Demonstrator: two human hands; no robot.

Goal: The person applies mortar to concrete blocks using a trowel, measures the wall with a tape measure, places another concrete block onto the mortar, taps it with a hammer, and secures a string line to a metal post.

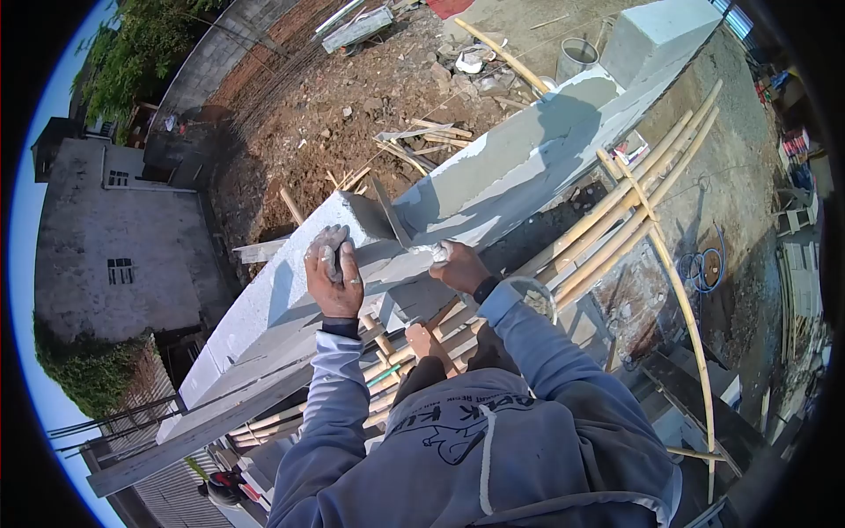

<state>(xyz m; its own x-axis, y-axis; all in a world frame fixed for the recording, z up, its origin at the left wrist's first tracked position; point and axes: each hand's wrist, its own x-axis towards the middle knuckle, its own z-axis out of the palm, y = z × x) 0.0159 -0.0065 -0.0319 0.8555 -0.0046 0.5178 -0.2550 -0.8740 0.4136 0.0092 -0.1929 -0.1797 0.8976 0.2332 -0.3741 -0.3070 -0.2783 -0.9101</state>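
Observation:
My right hand (459,269) is closed round the pale handle of a trowel (390,214), whose narrow blade stands against the wall beside the end of a raised block. Near that block's edge, my left hand (334,275) has its fingers curled around a grey lump of mortar (331,261), close to the wall face. The light grey block wall (264,299) runs diagonally from lower left to upper right. Fresh wet mortar (563,123) coats part of its recessed top. A round bucket (532,297) is partly hidden beside my right forearm.
Long bamboo poles (607,229) cross to the right of the wall, and more lie under my feet. A wooden plank (198,431) runs along the lower left. Rubble, a bucket (577,56) and a wheelbarrow (356,31) are beyond the wall. A blue hose (704,268) lies at the right.

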